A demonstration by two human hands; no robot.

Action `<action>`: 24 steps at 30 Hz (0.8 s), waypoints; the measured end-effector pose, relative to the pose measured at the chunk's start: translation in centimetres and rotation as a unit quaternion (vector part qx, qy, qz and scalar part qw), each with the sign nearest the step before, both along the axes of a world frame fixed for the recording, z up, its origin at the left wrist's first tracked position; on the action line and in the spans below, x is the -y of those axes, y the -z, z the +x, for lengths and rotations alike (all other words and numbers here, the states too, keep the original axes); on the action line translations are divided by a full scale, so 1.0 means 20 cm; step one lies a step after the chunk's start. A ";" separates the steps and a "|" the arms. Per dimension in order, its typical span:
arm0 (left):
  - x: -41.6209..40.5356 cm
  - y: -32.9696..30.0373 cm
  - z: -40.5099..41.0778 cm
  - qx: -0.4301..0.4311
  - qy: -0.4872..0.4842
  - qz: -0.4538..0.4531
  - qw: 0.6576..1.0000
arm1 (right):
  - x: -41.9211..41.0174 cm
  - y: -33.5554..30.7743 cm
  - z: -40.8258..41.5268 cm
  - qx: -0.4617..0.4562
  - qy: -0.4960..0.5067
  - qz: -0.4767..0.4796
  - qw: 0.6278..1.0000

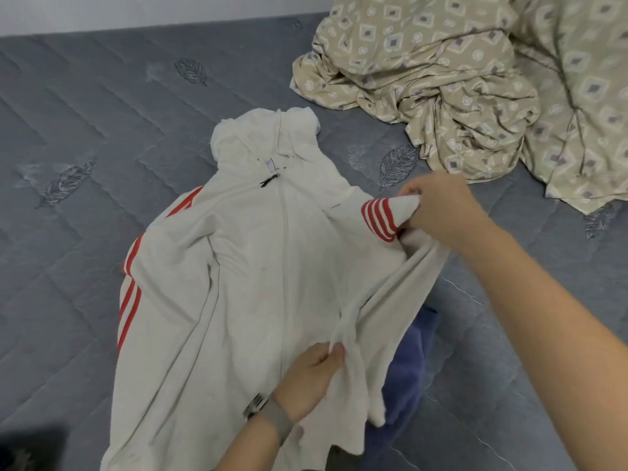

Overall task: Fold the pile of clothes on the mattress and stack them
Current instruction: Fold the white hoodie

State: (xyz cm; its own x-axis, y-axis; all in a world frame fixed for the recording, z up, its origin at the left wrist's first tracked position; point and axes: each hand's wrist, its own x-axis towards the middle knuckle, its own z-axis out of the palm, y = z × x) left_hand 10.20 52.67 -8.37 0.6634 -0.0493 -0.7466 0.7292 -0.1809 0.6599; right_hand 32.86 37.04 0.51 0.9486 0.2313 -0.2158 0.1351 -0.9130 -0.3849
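Our right hand (438, 209) pinches cuff (390, 212); left hand (306, 379) pinches sleeve (380, 294) lower down. Hoodie (255, 266) body lies leftward; zip axis runs away from us.

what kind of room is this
Most likely a bedroom: the person works on a bare grey quilted mattress, a rumpled patterned bedsheet is heaped at its far side, and a white hoodie lies spread out for folding.

A grey quilted mattress (102, 107) with stitched leaf motifs meets a pale wall (136, 11) along its far edge.
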 end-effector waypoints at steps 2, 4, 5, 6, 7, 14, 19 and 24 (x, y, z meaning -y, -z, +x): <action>0.03 -0.02 0.06 0.012 0.022 0.033 0.999 | -0.05 -0.05 0.01 0.032 -0.014 -0.035 0.999; 0.04 -0.06 0.10 0.053 -0.086 -0.004 0.995 | -0.12 -0.06 -0.09 0.034 0.025 0.033 0.999; 0.06 -0.11 0.15 0.049 -0.170 -0.099 0.979 | -0.17 -0.04 -0.18 0.006 0.030 0.073 0.997; 0.11 -0.19 0.20 0.027 -0.253 -0.196 0.947 | -0.22 -0.02 -0.29 -0.048 0.013 0.102 0.994; 0.15 -0.22 0.24 0.040 -0.333 -0.280 0.899 | -0.26 0.03 -0.42 -0.108 -0.026 0.123 0.986; -0.03 -0.07 0.11 -0.034 -0.436 -0.291 0.851 | -0.20 0.18 -0.89 -0.274 -0.070 0.309 0.908; 0.01 -0.15 0.09 -0.006 -0.388 -0.377 0.841 | 0.01 0.34 -0.61 -0.136 0.223 0.330 0.907; 0.08 -0.18 0.10 0.076 -0.257 -0.318 0.909 | 0.00 0.42 -0.43 -0.422 0.162 0.201 0.869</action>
